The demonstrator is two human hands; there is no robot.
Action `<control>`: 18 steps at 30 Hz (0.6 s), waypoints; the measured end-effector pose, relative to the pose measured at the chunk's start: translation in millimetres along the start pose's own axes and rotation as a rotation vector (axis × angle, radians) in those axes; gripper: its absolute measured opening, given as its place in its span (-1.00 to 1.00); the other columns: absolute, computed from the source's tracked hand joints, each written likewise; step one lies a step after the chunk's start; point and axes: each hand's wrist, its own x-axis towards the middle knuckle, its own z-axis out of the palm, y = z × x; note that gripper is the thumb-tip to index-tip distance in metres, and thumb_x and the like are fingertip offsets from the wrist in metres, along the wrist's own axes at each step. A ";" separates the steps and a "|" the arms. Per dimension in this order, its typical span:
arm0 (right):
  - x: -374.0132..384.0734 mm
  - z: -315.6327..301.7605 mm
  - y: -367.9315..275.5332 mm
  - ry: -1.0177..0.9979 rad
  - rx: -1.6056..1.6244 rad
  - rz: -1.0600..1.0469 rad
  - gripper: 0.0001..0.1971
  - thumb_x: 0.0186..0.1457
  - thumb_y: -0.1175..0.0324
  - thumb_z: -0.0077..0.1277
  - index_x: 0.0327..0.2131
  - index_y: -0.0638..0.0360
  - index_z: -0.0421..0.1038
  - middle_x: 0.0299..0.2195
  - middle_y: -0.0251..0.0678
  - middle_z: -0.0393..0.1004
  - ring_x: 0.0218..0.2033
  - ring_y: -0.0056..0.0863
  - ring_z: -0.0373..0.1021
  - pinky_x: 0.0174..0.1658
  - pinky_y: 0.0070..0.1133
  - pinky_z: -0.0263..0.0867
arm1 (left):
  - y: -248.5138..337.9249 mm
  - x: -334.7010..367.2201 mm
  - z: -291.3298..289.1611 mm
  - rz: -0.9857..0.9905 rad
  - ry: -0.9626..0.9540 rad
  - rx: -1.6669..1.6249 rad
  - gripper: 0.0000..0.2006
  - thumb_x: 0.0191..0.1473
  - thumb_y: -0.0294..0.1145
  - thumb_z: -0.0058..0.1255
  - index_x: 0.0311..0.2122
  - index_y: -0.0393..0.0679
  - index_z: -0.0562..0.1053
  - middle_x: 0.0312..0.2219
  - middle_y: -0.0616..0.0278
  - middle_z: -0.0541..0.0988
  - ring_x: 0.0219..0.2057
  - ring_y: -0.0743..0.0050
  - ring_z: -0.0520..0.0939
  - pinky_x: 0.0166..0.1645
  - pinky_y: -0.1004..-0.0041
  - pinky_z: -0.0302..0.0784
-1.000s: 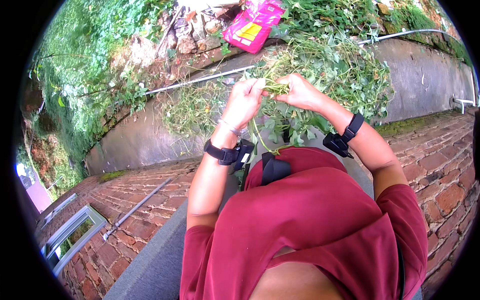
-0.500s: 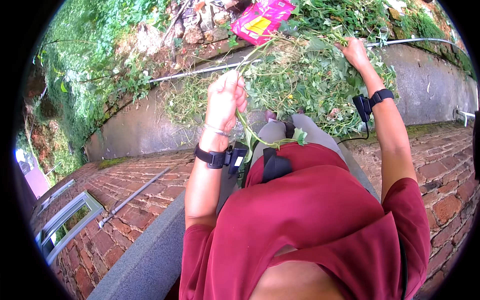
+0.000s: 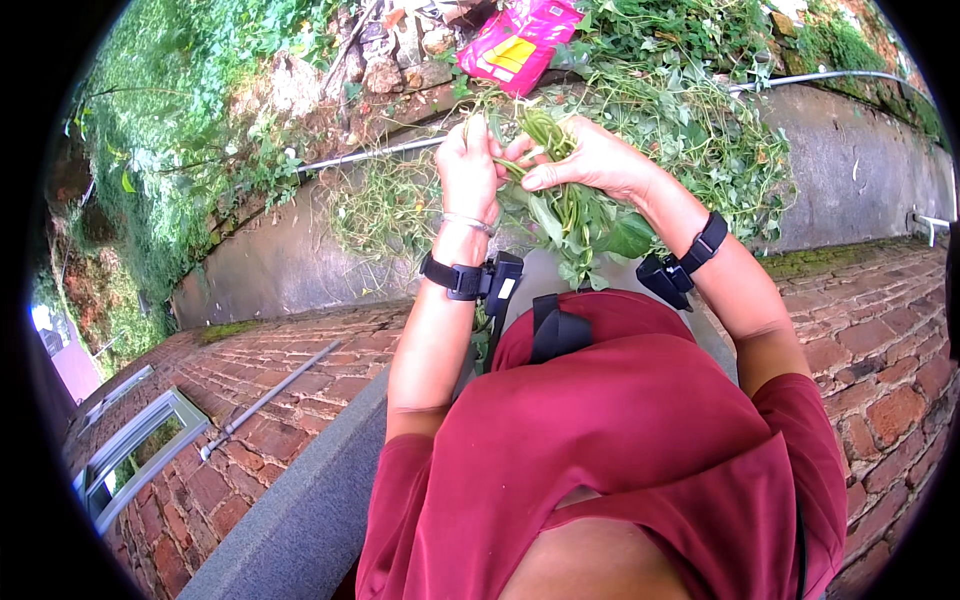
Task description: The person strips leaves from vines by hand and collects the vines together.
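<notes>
A bunch of green vine stems [image 3: 543, 128] with broad leaves is gripped in my right hand [image 3: 603, 160], its fingers wrapped round the stems. Leaves dangle from it toward my lap. Close beside it, my left hand [image 3: 467, 172] is closed in a pinch, its fingertips near the bunch's left side; a thin stem seems to run between both hands, though what the left fingers hold is partly hidden. Beyond and below my hands lies a wide heap of tangled vines [image 3: 700, 130] with leaves and pale stems.
A pink plastic bag [image 3: 520, 45] with a yellow patch lies past the heap, next to stones [image 3: 383, 75]. A grey pipe [image 3: 375, 153] runs along the far edge of the concrete strip [image 3: 260, 265]. Brick paving or wall [image 3: 260, 365] spreads on both sides, with a grey ledge [image 3: 290, 495] at my left.
My right hand has come in from the far right to meet my left hand, now with a gathered bunch of vine stems. The long stem that hung under my left hand no longer shows there.
</notes>
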 end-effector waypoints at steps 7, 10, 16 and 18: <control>7.8 3.1 13.1 -0.018 0.092 0.211 -0.61 -0.14 0.50 0.28 -0.17 0.23 0.43 -0.39 -0.40 0.51 -0.44 -0.68 0.40 -0.42 -0.67 0.32 | -10.6 -4.7 -5.1 -0.107 -0.010 -0.141 -0.76 0.27 -0.23 -0.06 -0.41 -0.13 0.42 -0.63 0.34 0.47 -0.74 0.69 0.35 -0.69 0.63 0.19; -1.8 18.6 7.3 -0.028 0.060 0.249 -0.54 -0.14 0.50 0.28 -0.08 0.18 0.43 -0.32 -0.39 0.54 -0.36 -0.66 0.43 -0.34 -0.65 0.35 | -26.1 -2.8 -7.0 -0.118 -0.027 -0.257 -0.74 0.27 -0.21 -0.05 -0.38 -0.17 0.45 -0.63 0.35 0.44 -0.73 0.63 0.37 -0.69 0.59 0.19; -14.5 -10.5 40.8 -0.125 0.166 0.326 -0.62 -0.02 0.50 0.17 -0.07 0.28 0.42 -0.31 -0.23 0.58 -0.39 -0.55 0.50 -0.20 -0.55 0.42 | -39.6 -5.4 -29.0 -0.263 -0.194 -0.597 -0.69 0.30 -0.18 -0.14 -0.30 -0.25 0.42 -0.55 0.29 0.44 -0.49 0.36 0.51 -0.50 0.45 0.39; -23.7 -19.0 54.8 -0.055 -0.097 0.378 -0.69 0.01 0.52 0.13 -0.11 0.33 0.44 -0.41 -0.21 0.57 -0.45 -0.53 0.50 -0.30 -0.52 0.41 | -47.6 -9.7 -32.6 -0.302 -0.258 -0.730 -0.75 0.31 -0.21 -0.19 -0.27 -0.19 0.38 -0.53 0.29 0.42 -0.40 0.31 0.51 -0.43 0.40 0.43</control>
